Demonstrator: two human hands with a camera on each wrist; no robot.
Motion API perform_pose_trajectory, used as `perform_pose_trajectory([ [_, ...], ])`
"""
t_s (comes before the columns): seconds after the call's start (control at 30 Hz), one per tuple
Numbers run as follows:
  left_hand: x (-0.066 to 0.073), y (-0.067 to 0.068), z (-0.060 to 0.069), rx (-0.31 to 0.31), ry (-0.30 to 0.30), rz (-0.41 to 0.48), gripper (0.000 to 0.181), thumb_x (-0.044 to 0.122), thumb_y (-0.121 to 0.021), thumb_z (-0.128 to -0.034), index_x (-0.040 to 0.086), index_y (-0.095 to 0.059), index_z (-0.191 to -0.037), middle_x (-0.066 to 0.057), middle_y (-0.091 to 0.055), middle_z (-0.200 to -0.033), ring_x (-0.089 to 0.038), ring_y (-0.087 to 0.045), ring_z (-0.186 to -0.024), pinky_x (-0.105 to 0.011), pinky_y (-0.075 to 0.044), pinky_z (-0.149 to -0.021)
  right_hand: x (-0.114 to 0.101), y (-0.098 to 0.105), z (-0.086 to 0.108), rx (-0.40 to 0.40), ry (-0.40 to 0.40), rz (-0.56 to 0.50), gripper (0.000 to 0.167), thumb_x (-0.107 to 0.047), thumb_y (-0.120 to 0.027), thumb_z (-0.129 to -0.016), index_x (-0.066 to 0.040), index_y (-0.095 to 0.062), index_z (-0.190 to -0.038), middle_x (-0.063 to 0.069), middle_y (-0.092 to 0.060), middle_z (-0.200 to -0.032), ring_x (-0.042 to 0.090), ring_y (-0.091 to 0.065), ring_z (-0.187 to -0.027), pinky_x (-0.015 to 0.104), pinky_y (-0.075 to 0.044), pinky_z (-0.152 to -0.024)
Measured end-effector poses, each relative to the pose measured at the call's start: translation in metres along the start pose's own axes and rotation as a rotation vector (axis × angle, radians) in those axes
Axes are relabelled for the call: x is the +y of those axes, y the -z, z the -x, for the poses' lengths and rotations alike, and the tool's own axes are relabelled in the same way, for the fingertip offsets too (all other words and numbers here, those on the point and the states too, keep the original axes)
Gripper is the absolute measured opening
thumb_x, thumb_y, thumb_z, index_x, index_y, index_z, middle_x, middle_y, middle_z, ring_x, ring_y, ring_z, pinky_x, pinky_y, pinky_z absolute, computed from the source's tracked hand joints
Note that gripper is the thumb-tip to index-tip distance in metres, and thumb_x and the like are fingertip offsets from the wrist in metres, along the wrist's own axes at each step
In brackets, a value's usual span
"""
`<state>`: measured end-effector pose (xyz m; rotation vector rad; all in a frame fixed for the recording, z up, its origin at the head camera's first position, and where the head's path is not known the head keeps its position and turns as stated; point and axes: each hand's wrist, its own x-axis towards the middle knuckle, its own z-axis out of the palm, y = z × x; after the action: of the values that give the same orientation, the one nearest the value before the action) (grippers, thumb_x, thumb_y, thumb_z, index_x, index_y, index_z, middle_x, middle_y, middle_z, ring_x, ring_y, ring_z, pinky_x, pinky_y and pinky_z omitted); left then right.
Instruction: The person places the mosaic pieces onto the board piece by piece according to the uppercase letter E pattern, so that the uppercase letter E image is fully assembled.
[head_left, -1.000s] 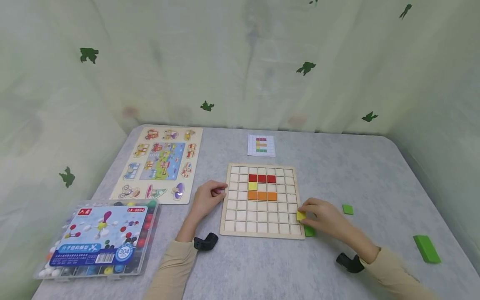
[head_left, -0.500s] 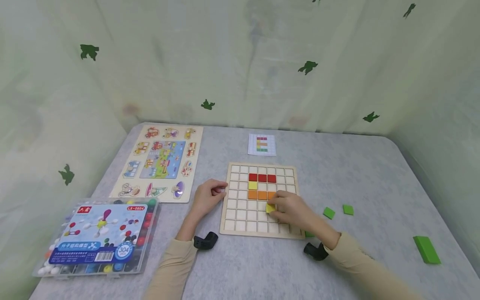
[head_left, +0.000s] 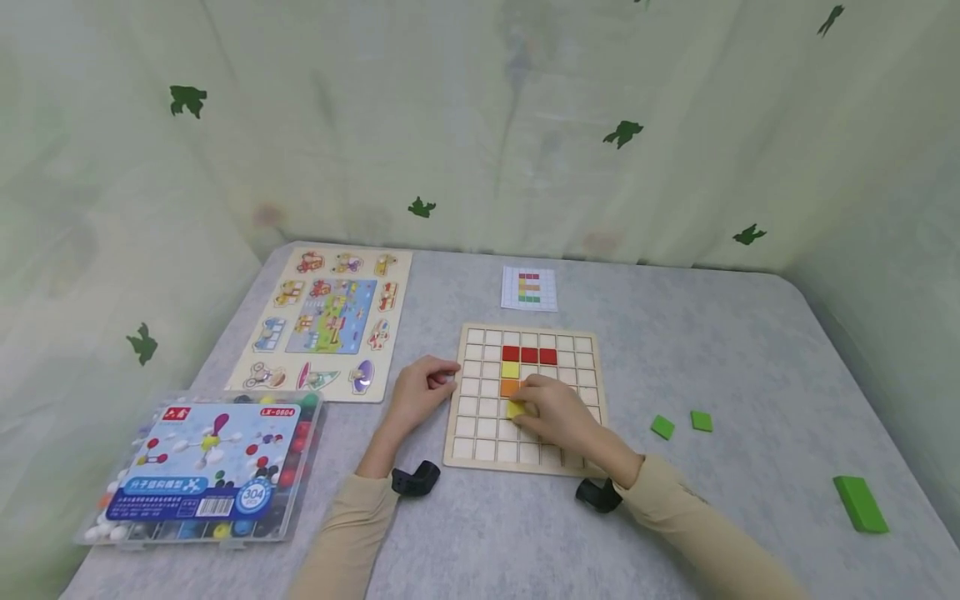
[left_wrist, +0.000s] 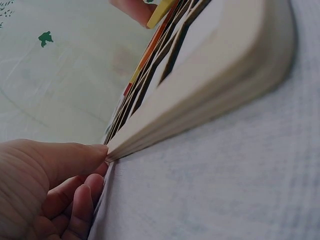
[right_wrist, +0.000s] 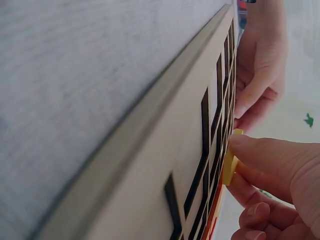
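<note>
My left hand (head_left: 417, 396) (left_wrist: 45, 185) pinches the left edge of the wooden grid board (head_left: 487, 463) with thumb and forefinger. A yellow tile (head_left: 515, 409) (right_wrist: 229, 165) is between the thumb and fingers of my right hand (head_left: 566, 417) (right_wrist: 295, 175), tilted at the cells just below an orange tile (head_left: 509, 388). Above that orange tile lies another yellow tile (head_left: 510, 369), under a row of red tiles (head_left: 528, 355). My right hand covers the cells to the right of the orange tile.
A pattern card (head_left: 528, 289) lies behind the board. Two green tiles (head_left: 662, 427) (head_left: 701, 421) and a green block (head_left: 860, 504) lie to the right. On the left are a picture puzzle (head_left: 397, 308) and a clear box of coloured balls (head_left: 206, 467).
My right hand has moved left from the board's right edge with the yellow tile, over the middle cells, uncovering a green tile on the table. My left hand stays at the edge.
</note>
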<state>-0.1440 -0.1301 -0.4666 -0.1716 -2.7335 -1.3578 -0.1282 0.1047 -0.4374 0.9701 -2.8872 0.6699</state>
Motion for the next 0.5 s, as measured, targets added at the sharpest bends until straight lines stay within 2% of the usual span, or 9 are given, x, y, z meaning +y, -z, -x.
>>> perform_pose_trajectory([
  [0.23,-0.001,-0.0007,-0.0006,0.002,-0.026,0.017,0.025,0.005,-0.069,-0.0794,0.004,-0.07,-0.105,-0.011,-0.067,-0.089,-0.014,-0.056,-0.072,-0.02,-0.044,-0.065,-0.0039,-0.003,-0.0042,-0.02,-0.038,0.012,0.024,-0.019,-0.075,-0.077,-0.009,-0.073,-0.099,0.001,-0.07,-0.096,0.012,-0.063,-0.086,0.027,-0.052,-0.076],
  [0.37,-0.0027,-0.001,0.0008,0.034,-0.08,0.036,0.024,0.004,-0.068,-0.0781,0.003,-0.07,-0.102,-0.01,-0.066,-0.085,-0.012,-0.055,-0.069,-0.021,-0.044,-0.062,-0.0037,-0.0061,-0.0051,0.001,-0.014,0.06,0.021,-0.021,-0.076,-0.076,-0.01,-0.074,-0.094,-0.001,-0.067,-0.092,0.011,-0.061,-0.083,0.024,-0.052,-0.073],
  [0.5,-0.0021,-0.0001,0.0019,0.046,-0.085,0.048,0.023,0.003,-0.067,-0.0779,0.003,-0.07,-0.101,-0.009,-0.065,-0.084,-0.011,-0.054,-0.068,-0.021,-0.043,-0.061,-0.005,-0.0079,-0.0073,0.019,-0.008,0.067,0.019,-0.02,-0.077,-0.076,-0.01,-0.074,-0.092,-0.001,-0.067,-0.09,0.01,-0.06,-0.081,0.024,-0.051,-0.071],
])
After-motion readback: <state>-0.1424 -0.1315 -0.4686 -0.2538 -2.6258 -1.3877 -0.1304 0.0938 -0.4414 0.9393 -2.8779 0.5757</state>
